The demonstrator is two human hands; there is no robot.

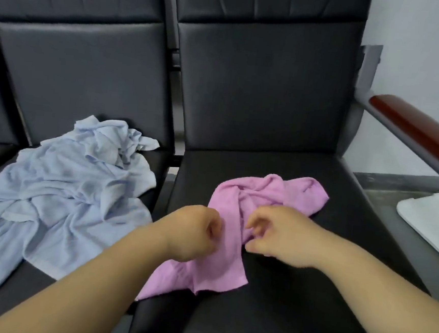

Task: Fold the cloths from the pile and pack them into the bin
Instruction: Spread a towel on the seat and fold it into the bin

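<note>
Pink terry cloth lies crumpled on the seat of the black padded chair on my right, one end bunched toward the backrest and the other trailing down to the seat's front left corner.

From the head camera I see both bare hands over the middle of that cloth. The left hand sits on the cloth's left edge with its fingers curled tight into the palm. I cannot tell whether any fabric is caught inside the fist. The right hand hovers at a central fold, its fingers half bent, forefinger and thumb apart, with pink fabric showing in the gap between them. The tips are at the cloth but not pinched on it.

A pale blue pile of cloth sprawls over the neighbouring black seat, apart from both hands. A white rounded object lies at the far right edge, below a reddish wooden armrest.
</note>
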